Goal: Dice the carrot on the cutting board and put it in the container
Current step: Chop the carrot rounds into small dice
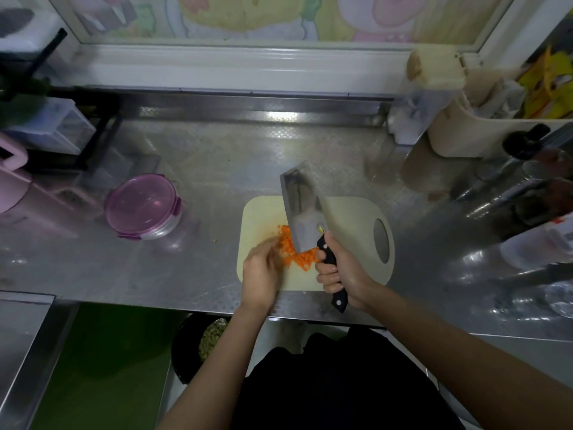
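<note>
Across the dimpled stainless-steel counter (pixel 217 156), a cream plastic cutting board with an oval handle hole (pixel 350 218) is lying near the front edge. Well apart to its left, a round clear container with a purple clip-on lid (pixel 142 206) is sitting with the lid on.

A broad steel cleaver with a black riveted handle (pixel 305 225) is tilting over the board, its front edge raised and its heel dipping into the food. The right grip (pixel 339 268) is clenching that handle. The left grip (pixel 262 268) is touching the near-left side of the heap; its fingers are blurring, so I cannot tell whether they are pinching pieces or only pushing them.

The finely diced orange carrot (pixel 294 257) is lying in a loose pile on the board, between the left grip and the blade.

The cutting is looking nearly done, and the gathering step seems to be under way. To do it well:

- keep the blade edge flat on the board as a scoop wall
- sweep with the fingertips pointing away from the edge
- unclip the lid before lifting anything
- carry the load low, since small dice are likely to spill
</note>
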